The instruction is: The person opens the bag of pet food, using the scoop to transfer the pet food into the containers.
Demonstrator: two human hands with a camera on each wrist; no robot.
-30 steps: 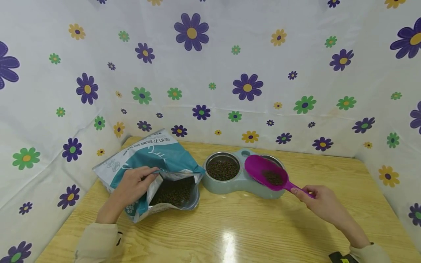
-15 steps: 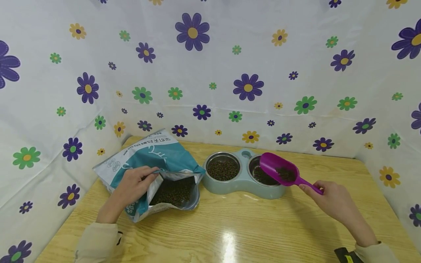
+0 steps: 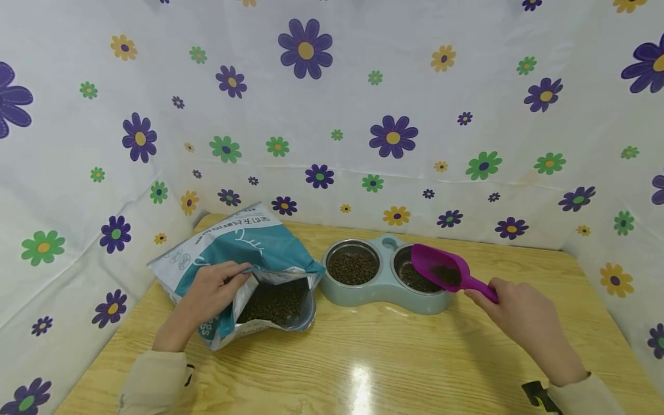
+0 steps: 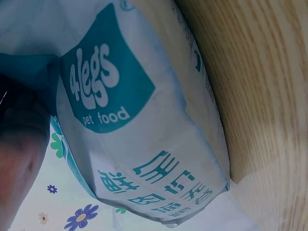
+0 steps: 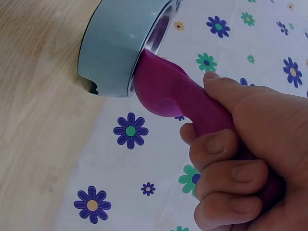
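Note:
My right hand grips the handle of a magenta scoop, its fingers wrapped round it in the right wrist view. Some brown kibble lies in the scoop, which tilts over the right steel bowl with its tip inside the rim. Kibble shows in that bowl too, partly hidden by the scoop. More kibble fills the bottom of the left bowl. On the left, my left hand pinches the upper edge of the open mouth of a teal and white pet food bag. Kibble is visible inside the bag.
Both bowls sit in a pale blue double stand with a small round recess between them. Beneath everything is a wood-grain table. A white cloth with printed flowers rises behind the table and along both sides.
The scoop has moved right and toward me off the right bowl's middle, uncovering part of its kibble, then slightly back left with its tip dipped. The left hand and bag have stayed put.

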